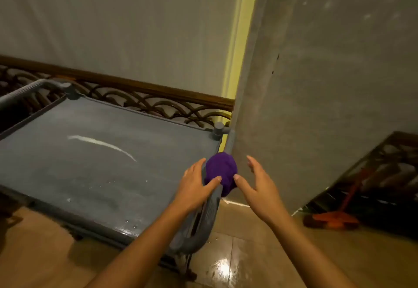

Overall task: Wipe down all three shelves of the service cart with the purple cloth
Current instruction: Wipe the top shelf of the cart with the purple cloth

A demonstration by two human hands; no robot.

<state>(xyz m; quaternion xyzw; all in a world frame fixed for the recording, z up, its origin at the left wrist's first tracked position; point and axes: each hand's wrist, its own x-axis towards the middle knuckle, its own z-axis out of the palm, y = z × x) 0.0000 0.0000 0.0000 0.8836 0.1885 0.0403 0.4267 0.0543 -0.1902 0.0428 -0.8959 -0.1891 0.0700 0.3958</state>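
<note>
Reaching: both my hands at the purple cloth (221, 173)
Cloth: bunched on the cart handle (209, 206)
Left hand (195, 186): open, thumb touching cloth
Right hand (257, 181): open, thumb beside cloth

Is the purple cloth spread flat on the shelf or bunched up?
Bunched: the purple cloth sits as a rounded wad on the cart handle, between both hands, not on the top shelf.

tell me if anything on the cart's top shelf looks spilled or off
Yes: a white curved smear crosses the middle of the top shelf, and small droplets dot its near edge. The purple cloth sits bunched on the cart handle.
</note>
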